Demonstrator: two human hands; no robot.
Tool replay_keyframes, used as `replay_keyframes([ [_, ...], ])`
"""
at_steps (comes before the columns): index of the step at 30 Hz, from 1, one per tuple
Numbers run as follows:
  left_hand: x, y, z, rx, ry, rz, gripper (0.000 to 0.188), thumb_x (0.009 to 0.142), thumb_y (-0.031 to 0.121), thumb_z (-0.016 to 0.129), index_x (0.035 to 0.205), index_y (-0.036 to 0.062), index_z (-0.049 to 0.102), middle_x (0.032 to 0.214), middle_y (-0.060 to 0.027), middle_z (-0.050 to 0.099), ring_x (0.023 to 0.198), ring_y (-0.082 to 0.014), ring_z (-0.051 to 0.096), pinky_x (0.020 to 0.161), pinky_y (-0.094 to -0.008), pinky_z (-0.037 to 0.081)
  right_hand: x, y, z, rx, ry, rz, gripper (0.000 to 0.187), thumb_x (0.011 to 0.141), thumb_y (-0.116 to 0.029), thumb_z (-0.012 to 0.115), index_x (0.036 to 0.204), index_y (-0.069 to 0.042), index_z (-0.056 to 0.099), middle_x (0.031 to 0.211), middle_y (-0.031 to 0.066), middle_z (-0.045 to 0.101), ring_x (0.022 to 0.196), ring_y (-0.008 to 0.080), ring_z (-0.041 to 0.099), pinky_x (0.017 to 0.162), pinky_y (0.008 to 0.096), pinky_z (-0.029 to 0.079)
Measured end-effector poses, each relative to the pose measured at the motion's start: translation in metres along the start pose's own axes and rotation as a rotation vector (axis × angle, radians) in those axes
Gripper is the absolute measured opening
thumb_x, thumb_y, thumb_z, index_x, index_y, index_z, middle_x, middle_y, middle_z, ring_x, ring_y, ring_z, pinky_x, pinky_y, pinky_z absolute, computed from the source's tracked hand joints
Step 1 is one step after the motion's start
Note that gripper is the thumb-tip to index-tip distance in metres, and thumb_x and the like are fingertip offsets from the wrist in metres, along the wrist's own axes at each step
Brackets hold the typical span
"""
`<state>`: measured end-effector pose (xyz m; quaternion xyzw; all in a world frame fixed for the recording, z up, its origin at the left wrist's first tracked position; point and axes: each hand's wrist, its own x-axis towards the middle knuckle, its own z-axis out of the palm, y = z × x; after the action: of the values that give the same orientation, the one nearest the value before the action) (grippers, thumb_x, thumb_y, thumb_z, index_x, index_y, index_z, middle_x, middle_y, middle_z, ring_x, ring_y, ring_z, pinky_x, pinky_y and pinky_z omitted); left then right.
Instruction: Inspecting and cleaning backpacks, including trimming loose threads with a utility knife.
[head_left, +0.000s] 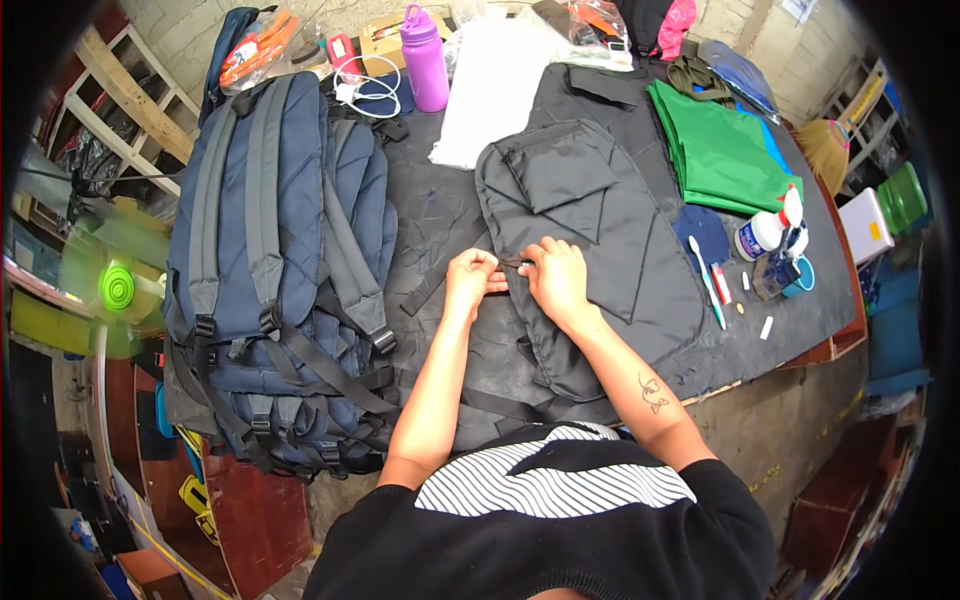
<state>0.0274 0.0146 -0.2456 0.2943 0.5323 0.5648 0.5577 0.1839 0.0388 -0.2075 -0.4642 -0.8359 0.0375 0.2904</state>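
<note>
A black fabric backpack point(630, 270) lies flat in front of me, its small upper pocket turned toward the far side. Both hands meet at its left edge. The fingers of my left hand point(472, 283) are closed in a pinch just off that edge. My right hand point(556, 282) rests on the backpack, thumb and fingertips pinched at the same spot. A thin dark strip shows between the two pinches; whether it is a zipper part or edging I cannot make out. Loose black straps point(500, 405) trail below the backpack.
Stacked navy backpacks point(225, 200) fill the table's left side. Behind stand a purple bottle point(425, 65) and white sheets point(490, 90). To the right lie folded green fabric point(725, 150), a toothbrush point(708, 280), a white tub point(757, 236) and a blue cup point(803, 275).
</note>
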Motion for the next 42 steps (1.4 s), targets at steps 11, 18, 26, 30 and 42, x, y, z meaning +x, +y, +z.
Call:
replay_keyframes([
  [11,-0.002,0.003,0.017,-0.111,0.092,0.051,0.03,0.087,0.008,0.062,0.111,0.0026,0.046,0.09,-0.0121,0.06,0.075,-0.0175,0.062,0.067,-0.0311,0.055,-0.007,0.009,-0.032,0.258,0.144,0.225,0.025,0.08,-0.015,0.068,0.099,-0.005,0.055,0.088,0.0102,0.06,0.081,0.0306,0.062,0.071,0.0393,0.049],
  [18,0.0,0.012,0.043,0.797,0.382,0.803,0.038,0.073,0.002,0.067,0.109,0.0056,0.055,0.098,-0.0132,0.056,0.092,-0.0303,0.054,0.081,-0.0383,0.043,-0.056,0.057,-0.063,0.273,0.038,0.356,0.024,0.092,-0.018,0.057,0.082,0.0,0.045,0.072,0.0128,0.055,0.065,0.0261,0.053,0.064,0.0323,0.045],
  [26,0.101,0.054,0.083,-0.394,-0.395,-0.014,0.055,0.091,0.027,0.06,0.139,0.0177,0.036,0.112,-0.0199,0.055,0.097,-0.0287,0.06,0.085,-0.0441,0.052,-0.098,0.075,-0.064,0.485,0.253,0.374,0.027,0.097,-0.021,0.05,0.082,0.002,0.049,0.069,0.0105,0.047,0.062,0.0206,0.046,0.059,0.0307,0.04],
  [30,0.139,0.127,0.095,-0.643,-0.297,0.105,0.038,0.09,0.02,0.058,0.12,-0.0015,0.05,0.116,-0.0121,0.054,0.108,-0.0283,0.054,0.092,-0.0473,0.046,-0.102,0.086,-0.058,0.555,0.273,0.479,0.035,0.099,-0.029,0.047,0.082,0.001,0.052,0.065,0.0056,0.048,0.059,0.0145,0.045,0.057,0.0285,0.039],
  [42,0.144,0.038,0.082,0.271,0.013,0.092,0.079,0.066,-0.004,0.072,0.136,0.0154,0.043,0.123,-0.0227,0.05,0.112,-0.0298,0.052,0.091,-0.041,0.047,-0.097,0.083,-0.058,0.789,0.335,0.602,0.042,0.099,-0.038,0.043,0.082,-0.002,0.057,0.063,-0.0013,0.047,0.057,0.0066,0.043,0.052,0.0225,0.036],
])
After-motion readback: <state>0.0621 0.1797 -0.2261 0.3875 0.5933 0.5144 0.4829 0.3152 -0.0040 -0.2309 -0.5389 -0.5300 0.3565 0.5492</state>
